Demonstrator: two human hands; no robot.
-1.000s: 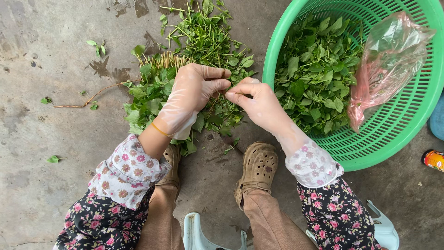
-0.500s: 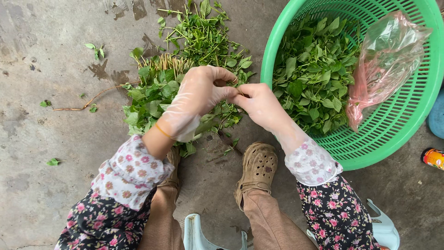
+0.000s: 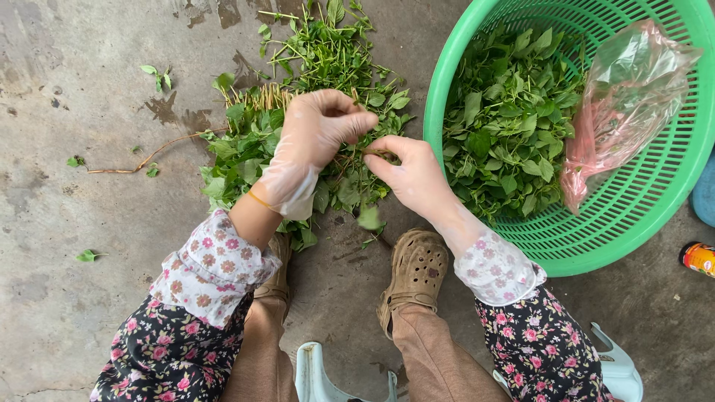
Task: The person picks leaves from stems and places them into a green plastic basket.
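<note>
Both gloved hands, left hand [image 3: 316, 134] and right hand [image 3: 408, 173], pinch one leafy stem [image 3: 375, 152] between them; beyond the right hand the green basket [image 3: 640, 216] holds many picked leaves [image 3: 506, 126], while a smaller pile of unpicked stems [image 3: 313, 67] lies under them.

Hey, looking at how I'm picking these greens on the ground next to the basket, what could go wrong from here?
1. The pile of leafy green stems lies straight on the stained, damp-looking concrete floor, so grit may cling to leaves.
2. The crumpled clear plastic bag sits on the picked leaves in the green plastic mesh basket and could get buried.
3. Both hands, left and right, wear thin clear gloves, which tough stems might tear.
</note>
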